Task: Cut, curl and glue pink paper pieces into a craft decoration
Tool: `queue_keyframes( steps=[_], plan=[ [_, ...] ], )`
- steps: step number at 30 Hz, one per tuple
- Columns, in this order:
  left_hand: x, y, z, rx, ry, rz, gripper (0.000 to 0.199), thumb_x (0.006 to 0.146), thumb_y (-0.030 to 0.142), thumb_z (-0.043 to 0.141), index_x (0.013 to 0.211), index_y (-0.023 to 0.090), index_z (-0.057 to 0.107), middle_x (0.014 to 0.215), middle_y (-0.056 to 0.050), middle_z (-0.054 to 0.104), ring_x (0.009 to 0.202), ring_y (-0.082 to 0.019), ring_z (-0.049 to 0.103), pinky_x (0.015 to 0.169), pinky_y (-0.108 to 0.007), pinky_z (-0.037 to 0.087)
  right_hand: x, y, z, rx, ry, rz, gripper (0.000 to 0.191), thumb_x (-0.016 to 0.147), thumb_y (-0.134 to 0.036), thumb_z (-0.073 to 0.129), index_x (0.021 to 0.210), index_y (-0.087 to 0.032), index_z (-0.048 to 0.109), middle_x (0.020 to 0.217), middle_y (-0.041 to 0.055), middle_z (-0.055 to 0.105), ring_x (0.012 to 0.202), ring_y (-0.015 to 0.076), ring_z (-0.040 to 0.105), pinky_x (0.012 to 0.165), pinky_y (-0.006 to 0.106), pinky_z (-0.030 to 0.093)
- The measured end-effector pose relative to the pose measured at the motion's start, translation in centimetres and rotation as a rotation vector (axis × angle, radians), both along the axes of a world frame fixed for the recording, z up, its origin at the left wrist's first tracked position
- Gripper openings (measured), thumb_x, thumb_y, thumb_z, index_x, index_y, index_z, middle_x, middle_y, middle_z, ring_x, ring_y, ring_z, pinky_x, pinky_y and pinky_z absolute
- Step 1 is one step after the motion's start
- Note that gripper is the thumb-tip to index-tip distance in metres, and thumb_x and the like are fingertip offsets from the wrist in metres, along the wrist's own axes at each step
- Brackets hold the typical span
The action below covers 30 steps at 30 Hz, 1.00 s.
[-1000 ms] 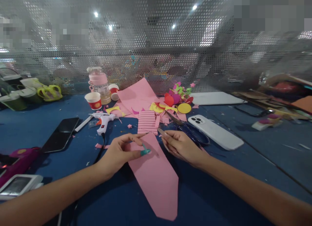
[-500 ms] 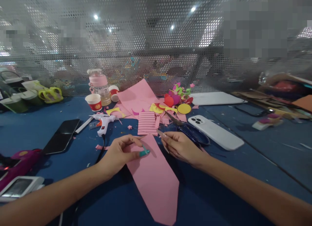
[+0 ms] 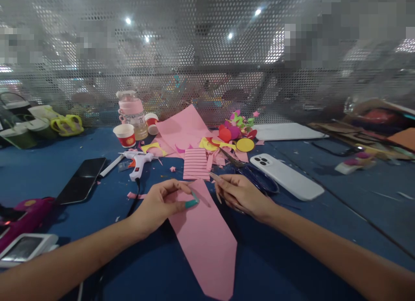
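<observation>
A long pink paper piece [image 3: 207, 244] with a pointed lower end lies on the blue table in front of me. My left hand [image 3: 167, 201] is over its upper left part, thumb and index finger pinched together; whatever may be between them is too small to make out. To the right of the paper's upper end is my right hand [image 3: 241, 195], its fingers closed, and what they hold, if anything, is hidden. Just beyond the paper lies a pink rectangle with dark lines [image 3: 195, 164].
A white glue gun [image 3: 139, 164], a black phone [image 3: 82, 180] and a paper cup [image 3: 125, 136] are at the left. Dark-handled scissors [image 3: 259, 177] and a white phone [image 3: 288, 177] lie at the right. Pink sheets [image 3: 184, 128] and coloured scraps are at the back.
The fingers of my right hand have shifted slightly, with one lower fingertip now more separated. My left hand has barely moved. The long pink paper's lower end has shifted slightly left.
</observation>
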<state>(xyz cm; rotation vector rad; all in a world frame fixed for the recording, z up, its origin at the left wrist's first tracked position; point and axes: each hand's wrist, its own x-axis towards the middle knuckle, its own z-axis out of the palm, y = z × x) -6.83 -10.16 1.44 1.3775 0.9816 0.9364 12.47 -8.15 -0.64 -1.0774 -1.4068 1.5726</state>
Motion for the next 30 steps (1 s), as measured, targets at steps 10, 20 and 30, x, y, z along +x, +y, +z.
queue_keyframes(
  steps=[10, 20, 30],
  plan=[
    [-0.18, -0.02, -0.07, 0.004, 0.022, -0.024, 0.018, 0.059, 0.017, 0.069, 0.075, 0.016, 0.059, 0.083, -0.001, 0.06, 0.082, -0.012, 0.054, 0.078, -0.023, 0.041, 0.34, -0.09, 0.3, -0.018, 0.097, 0.04, 0.046, 0.074, -0.056, 0.042, 0.059, -0.014, 0.053, 0.027, -0.0088, 0.035, 0.019, 0.0012, 0.022, 0.022, 0.012, 0.017],
    [-0.06, -0.01, 0.06, -0.01, 0.018, -0.005, 0.016, 0.059, 0.015, 0.068, 0.072, 0.016, 0.059, 0.081, 0.0, 0.06, 0.081, -0.011, 0.054, 0.077, -0.022, 0.042, -0.02, -0.13, 0.34, 0.013, 0.02, 0.046, 0.043, 0.064, -0.056, 0.056, 0.052, -0.016, 0.047, 0.024, -0.0111, 0.031, 0.017, 0.0006, 0.02, 0.021, 0.013, 0.015],
    [-0.08, -0.11, 0.05, -0.002, -0.023, -0.031, 0.017, 0.06, 0.012, 0.067, 0.073, 0.017, 0.057, 0.085, -0.001, 0.061, 0.1, -0.016, 0.053, 0.085, -0.025, 0.041, -0.1, -0.18, 0.14, 0.024, 0.011, -0.005, 0.043, 0.062, -0.056, 0.057, 0.051, -0.016, 0.046, 0.025, -0.0112, 0.031, 0.018, 0.0006, 0.021, 0.022, 0.013, 0.014]
  ],
)
